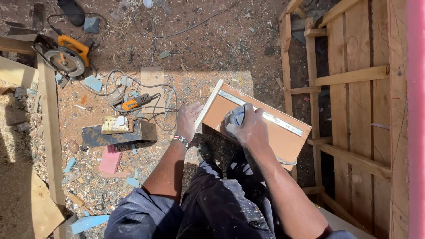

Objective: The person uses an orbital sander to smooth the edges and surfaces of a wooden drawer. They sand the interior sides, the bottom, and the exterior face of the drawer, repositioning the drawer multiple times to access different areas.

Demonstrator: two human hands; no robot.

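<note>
A brown drawer box with a pale wooden front edge and a metal slide rail along its side rests tilted in front of my legs. My left hand presses flat with spread fingers against the drawer's left end. My right hand grips a grey power tool and holds it down on the drawer's side, close to the rail. A beaded band sits on my left wrist.
A wooden frame of slats stands to the right. An orange circular saw, an orange hand tool with tangled cables, a socket box on a dark block and a pink block lie on the sawdust-covered ground at left.
</note>
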